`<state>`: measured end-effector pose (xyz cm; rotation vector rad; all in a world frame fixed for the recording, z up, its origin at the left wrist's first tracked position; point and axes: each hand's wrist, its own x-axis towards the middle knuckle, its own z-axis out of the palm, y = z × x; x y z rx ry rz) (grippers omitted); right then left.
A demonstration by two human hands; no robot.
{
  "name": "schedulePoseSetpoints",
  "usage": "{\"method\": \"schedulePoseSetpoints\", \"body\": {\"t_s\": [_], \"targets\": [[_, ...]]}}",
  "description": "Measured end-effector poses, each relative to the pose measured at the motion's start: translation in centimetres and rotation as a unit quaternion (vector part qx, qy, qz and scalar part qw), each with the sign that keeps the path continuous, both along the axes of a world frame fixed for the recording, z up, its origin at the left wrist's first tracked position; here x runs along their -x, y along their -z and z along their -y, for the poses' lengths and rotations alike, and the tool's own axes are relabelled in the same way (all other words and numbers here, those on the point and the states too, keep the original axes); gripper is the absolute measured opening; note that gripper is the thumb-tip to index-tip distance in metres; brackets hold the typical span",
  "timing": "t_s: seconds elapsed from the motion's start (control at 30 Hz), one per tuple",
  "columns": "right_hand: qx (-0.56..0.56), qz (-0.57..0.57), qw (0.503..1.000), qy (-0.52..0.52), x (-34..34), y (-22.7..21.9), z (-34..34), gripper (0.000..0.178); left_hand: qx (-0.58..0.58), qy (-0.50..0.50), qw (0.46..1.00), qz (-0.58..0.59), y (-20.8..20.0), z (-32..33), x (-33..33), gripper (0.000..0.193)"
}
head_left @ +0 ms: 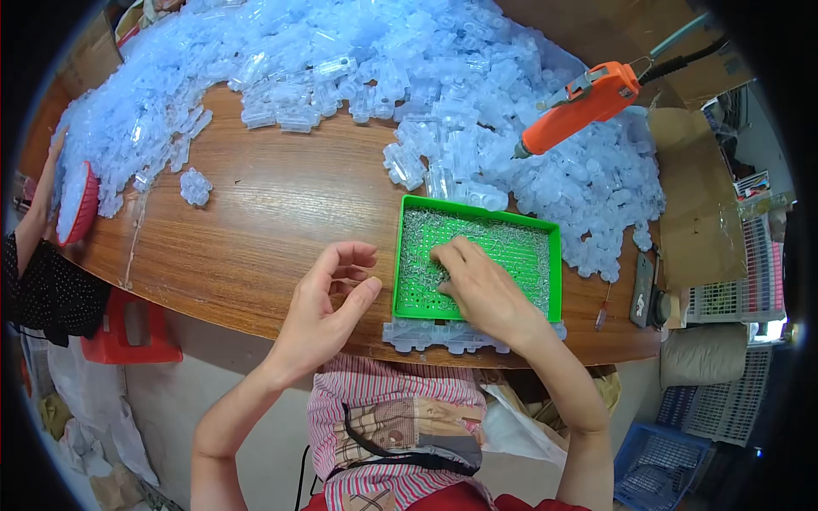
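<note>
My right hand [484,287] reaches into a shallow green tray [558,272] with its fingers bent down among many small silvery metal pieces, which look like screws [528,243]. What its fingertips hold, if anything, is hidden. My left hand [328,302] hovers over the wooden table left of the tray, fingers curved, thumb apart from them, nothing between. Clear plastic parts [439,335] lie under the tray's near edge. Beyond the tray spreads a big heap of translucent bluish plastic parts [383,60].
An orange electric screwdriver [584,106] hangs at the upper right above the heap. Another person's arm [38,200] reaches in at the far left beside a red basket [83,204]. A phone [642,289] and a small screwdriver [603,311] lie at the table's right end.
</note>
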<state>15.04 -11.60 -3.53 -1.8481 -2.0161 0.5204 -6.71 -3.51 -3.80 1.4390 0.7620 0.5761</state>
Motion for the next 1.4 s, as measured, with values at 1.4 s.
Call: {"method": "schedulePoseSetpoints", "body": {"t_s": [1.4], "targets": [[-0.007, -0.198, 0.975, 0.096, -1.0, -8.1, 2.4, 0.018, 0.592, 0.145, 0.626, 0.487, 0.7, 2.7, -12.9, 0.053]]}}
